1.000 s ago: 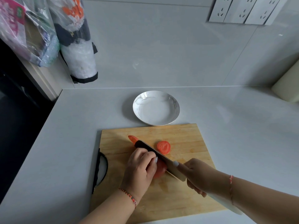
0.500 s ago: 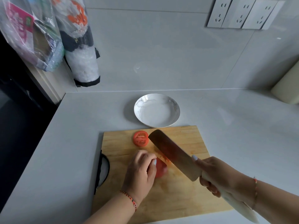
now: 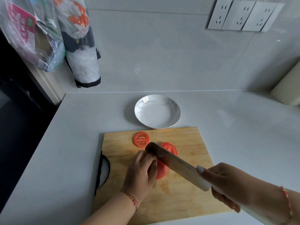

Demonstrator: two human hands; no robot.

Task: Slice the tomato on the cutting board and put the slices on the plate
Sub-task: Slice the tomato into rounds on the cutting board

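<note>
Steadying the tomato [image 3: 159, 171] with curled left hand [image 3: 140, 174], right hand [image 3: 227, 181] grips the knife [image 3: 175, 166] angled just right of it.

Three white wall sockets [image 3: 243, 16] sit side by side on the grey tiled wall [image 3: 162, 51] up to my right. To my left hang clear plastic bags [image 3: 32, 34], one holding something pink, and another bag [image 3: 82, 51] of white stuff with black trim. A pale cream object [image 3: 287, 90] stands on the grey counter [image 3: 235, 120] at the far right.
</note>
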